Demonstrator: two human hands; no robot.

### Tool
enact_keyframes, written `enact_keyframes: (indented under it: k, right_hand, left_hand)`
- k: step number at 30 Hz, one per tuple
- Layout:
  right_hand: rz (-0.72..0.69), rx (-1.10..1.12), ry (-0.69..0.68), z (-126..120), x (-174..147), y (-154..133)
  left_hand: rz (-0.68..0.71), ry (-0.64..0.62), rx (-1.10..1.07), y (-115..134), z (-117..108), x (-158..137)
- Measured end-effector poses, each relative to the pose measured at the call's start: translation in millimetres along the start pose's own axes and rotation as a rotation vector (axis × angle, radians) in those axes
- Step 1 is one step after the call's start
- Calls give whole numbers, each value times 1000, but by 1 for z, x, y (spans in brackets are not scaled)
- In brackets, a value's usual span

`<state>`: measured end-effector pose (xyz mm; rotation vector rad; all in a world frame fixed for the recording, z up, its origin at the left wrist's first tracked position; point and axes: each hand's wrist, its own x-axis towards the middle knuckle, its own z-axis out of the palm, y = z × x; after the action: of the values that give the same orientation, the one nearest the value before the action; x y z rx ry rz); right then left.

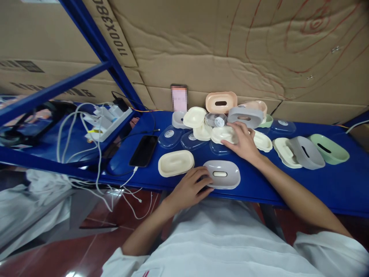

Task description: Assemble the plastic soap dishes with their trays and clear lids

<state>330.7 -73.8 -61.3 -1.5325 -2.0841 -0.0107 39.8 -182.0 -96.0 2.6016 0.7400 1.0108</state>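
My left hand [193, 188] has curled fingers and thumb on the left end of a grey oval soap dish [234, 175]. A cream piece shows through the slot in its floor. Farther back, my right hand [243, 141] grips the right end of a cream soap dish insert [221, 135] from above, its thumb on the near side and fingers on the far side. Left of the grey dish lies another cream insert [175, 163]. A second grey dish with a slot [245, 117] lies behind my right hand, and a cream insert [262, 141] lies to its right.
Clear lids [170, 137] lie on the blue table [276, 184]. A peach dish [221, 103] leans at the back; a green dish [331, 150] is at right. A black phone [144, 151] and a power strip [112, 125] with cables are left. Cardboard [184, 57] stands behind.
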Motion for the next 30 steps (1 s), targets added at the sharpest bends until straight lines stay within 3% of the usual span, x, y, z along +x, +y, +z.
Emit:
enact_keyframes:
  k: [10, 15, 18, 22, 26, 30]
  right_hand:
    - [2, -180, 20, 4, 27, -33]
    - [-22, -112, -50, -15, 29, -43]
    - [-135, 22, -94, -37, 7, -31]
    - [-219, 213, -176, -52, -50, -4]
    - [-233, 335, -316, -43, -103, 10]
    - [-331, 277, -384, -30, -114, -1]
  left_hand:
    - [12, -3, 9, 2, -4, 4]
    - [14, 4, -9, 0, -2, 2]
    - [-38, 13, -31, -1, 0, -2]
    - [-150, 31, -75, -2, 4, -8]
    - [-235, 70, -92, -2, 5, -7]
    - [-259, 53, -80, -1, 2, -4]
